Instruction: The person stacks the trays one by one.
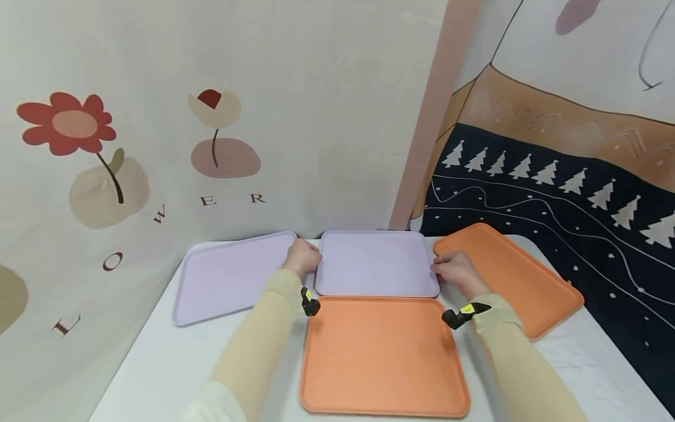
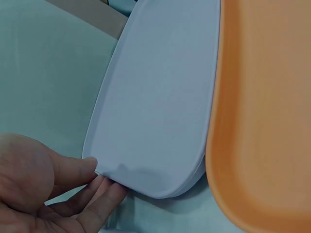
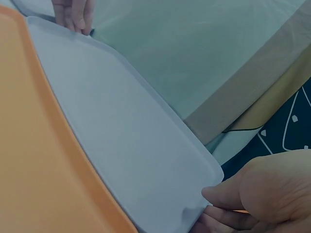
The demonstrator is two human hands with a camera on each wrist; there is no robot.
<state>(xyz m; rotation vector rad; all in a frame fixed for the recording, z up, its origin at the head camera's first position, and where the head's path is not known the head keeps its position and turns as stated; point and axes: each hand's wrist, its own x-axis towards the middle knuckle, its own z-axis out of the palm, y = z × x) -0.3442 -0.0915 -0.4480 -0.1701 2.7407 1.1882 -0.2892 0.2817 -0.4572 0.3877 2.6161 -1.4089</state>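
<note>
A lavender tray (image 1: pixel 377 264) lies flat at the back middle of the table, and both hands are at its short ends. My left hand (image 1: pixel 302 257) pinches the left end; in the left wrist view the thumb (image 2: pixel 87 167) lies at the rim with the fingers (image 2: pixel 104 201) curled under it. At the opposite end, my right hand (image 1: pixel 460 272) pinches the rim, its thumb (image 3: pixel 226 193) on top and the other fingers beneath, partly hidden. Directly in front of this tray is an orange tray (image 1: pixel 385 357), its back edge right at the lavender one's front edge.
A second lavender tray (image 1: pixel 232 278) sits at an angle on the left, close by the left hand. On the right, another orange tray (image 1: pixel 511 275) is turned askew beside the right hand. Printed cloth (image 1: pixel 327 117) hangs behind the white table (image 1: pixel 153 363).
</note>
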